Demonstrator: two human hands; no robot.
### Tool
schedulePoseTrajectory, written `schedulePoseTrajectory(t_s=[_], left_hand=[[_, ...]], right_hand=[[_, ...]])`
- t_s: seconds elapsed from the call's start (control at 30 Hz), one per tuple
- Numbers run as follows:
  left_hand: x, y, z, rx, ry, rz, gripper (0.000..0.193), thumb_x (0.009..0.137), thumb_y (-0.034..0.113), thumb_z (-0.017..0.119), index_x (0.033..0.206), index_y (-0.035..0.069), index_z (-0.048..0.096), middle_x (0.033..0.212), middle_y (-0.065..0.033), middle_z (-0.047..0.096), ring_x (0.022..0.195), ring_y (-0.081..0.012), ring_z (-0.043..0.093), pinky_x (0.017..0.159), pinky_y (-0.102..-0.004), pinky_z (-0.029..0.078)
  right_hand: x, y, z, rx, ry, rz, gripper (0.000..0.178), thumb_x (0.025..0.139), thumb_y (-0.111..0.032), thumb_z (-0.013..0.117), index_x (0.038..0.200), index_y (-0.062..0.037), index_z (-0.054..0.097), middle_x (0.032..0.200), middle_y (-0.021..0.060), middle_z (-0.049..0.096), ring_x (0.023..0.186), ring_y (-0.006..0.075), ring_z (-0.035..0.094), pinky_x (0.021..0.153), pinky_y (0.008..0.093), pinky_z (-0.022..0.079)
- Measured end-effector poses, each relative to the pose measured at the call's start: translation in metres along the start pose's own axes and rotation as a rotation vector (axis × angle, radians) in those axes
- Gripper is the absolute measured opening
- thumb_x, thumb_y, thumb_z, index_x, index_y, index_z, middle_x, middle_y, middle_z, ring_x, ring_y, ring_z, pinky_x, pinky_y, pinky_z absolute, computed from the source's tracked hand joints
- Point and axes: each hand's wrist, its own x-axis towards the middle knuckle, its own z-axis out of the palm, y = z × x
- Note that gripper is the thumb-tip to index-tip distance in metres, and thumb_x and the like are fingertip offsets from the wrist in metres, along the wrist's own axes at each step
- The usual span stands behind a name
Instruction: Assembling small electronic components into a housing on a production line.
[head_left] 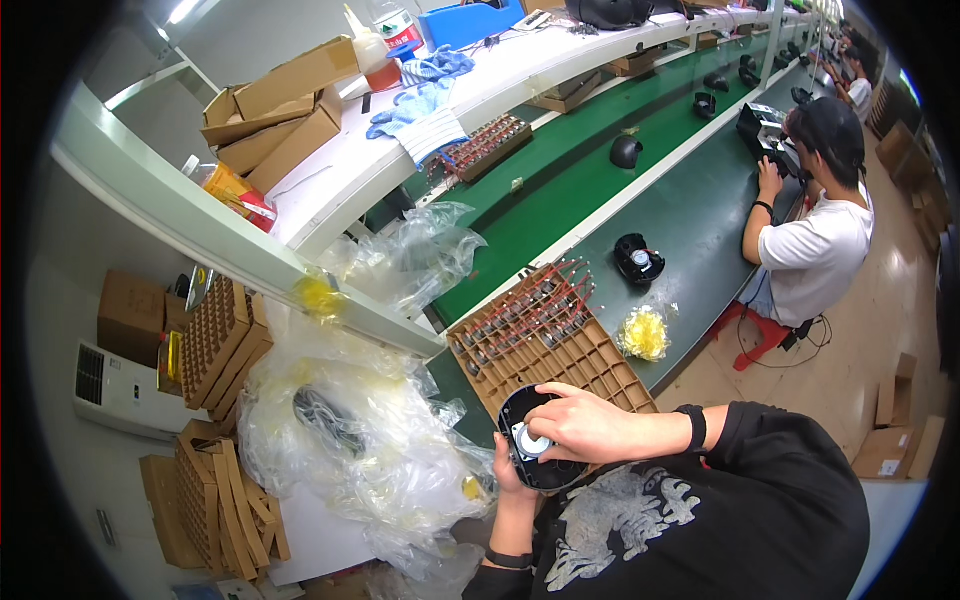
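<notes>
Casing [550, 473] faces open-side up, long axis slanting.

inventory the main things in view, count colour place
rounded plastic housing: one, black, held, lower centre
compartmented cardboard tray: one, brown, centre
wired metal parts: many, silver and red, in tray
crumpled bundle: one, yellow, right of tray
thin plastic bags: several, clear, left
stacked cardboard trays: several, brown, left
flat conveyor belt: one, green, beyond tray
seated co-worker: one, white shirt, right
left hand: one, bare, housing's left side
right hand: one, bare, over housing
</notes>
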Motion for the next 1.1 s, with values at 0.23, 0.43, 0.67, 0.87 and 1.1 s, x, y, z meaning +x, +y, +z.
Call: schedulePoseTrajectory(t_s=[0.23, 0.43, 0.67, 0.87, 1.1], left_hand=[[0.005, -0.003, 0.0, -0.048, -0.05, -0.017, 0.064, 0.093, 0.053, 0.039, 0.136, 0.006, 0.037, 0.133, -0.0139, 0.048, 0.119, -0.0276, 0.05, 0.1, -0.042, 0.041], [0.009, -0.005, 0.001, -0.044, -0.06, -0.039, 0.062, 0.093, 0.051, 0.039, 0.136, 0.006, 0.037, 0.133, -0.0137, 0.047, 0.119, -0.0278, 0.05, 0.101, -0.0421, 0.041], [0.017, -0.007, 0.01, -0.025, -0.016, -0.047, 0.066, 0.091, 0.052, 0.042, 0.136, 0.003, 0.036, 0.131, -0.0161, 0.048, 0.119, -0.0298, 0.05, 0.101, -0.0441, 0.04], [0.033, -0.023, 0.01, 0.108, -0.127, -0.296, 0.075, 0.089, 0.056, 0.043, 0.137, -0.001, 0.033, 0.131, -0.0245, 0.046, 0.115, -0.0395, 0.05, 0.098, -0.0502, 0.041], [0.052, -0.048, 0.019, 0.095, -0.102, -0.408, 0.072, 0.092, 0.055, 0.037, 0.14, 0.002, 0.028, 0.139, -0.017, 0.038, 0.128, -0.0289, 0.039, 0.107, -0.0444, 0.032]], right_hand=[[0.001, 0.002, -0.003, -0.01, 0.0, 0.006, 0.03, 0.071, -0.023, 0.07, 0.085, -0.0027, 0.053, 0.09, 0.0112, 0.061, 0.095, 0.0277, 0.058, 0.103, 0.0454, 0.033], [-0.002, 0.005, -0.005, -0.021, 0.014, 0.021, 0.028, 0.07, -0.021, 0.07, 0.081, -0.0034, 0.051, 0.084, 0.01, 0.059, 0.091, 0.0276, 0.059, 0.103, 0.0448, 0.033], [-0.012, 0.005, -0.036, 0.038, 0.254, 0.043, 0.034, 0.073, -0.022, 0.071, 0.097, -0.001, 0.057, 0.124, 0.0158, 0.05, 0.109, 0.0342, 0.052, 0.094, 0.043, 0.041], [-0.042, 0.062, -0.042, 0.255, -0.092, 0.381, 0.045, 0.087, -0.033, 0.059, 0.119, -0.0027, 0.052, 0.093, 0.0206, 0.065, 0.082, 0.0369, 0.063, 0.073, 0.0433, 0.051], [-0.098, 0.101, -0.034, 0.575, -0.039, 0.657, 0.033, 0.089, -0.024, 0.055, 0.113, -0.0003, 0.058, 0.089, 0.0149, 0.066, 0.074, 0.023, 0.065, 0.068, 0.0344, 0.054]])
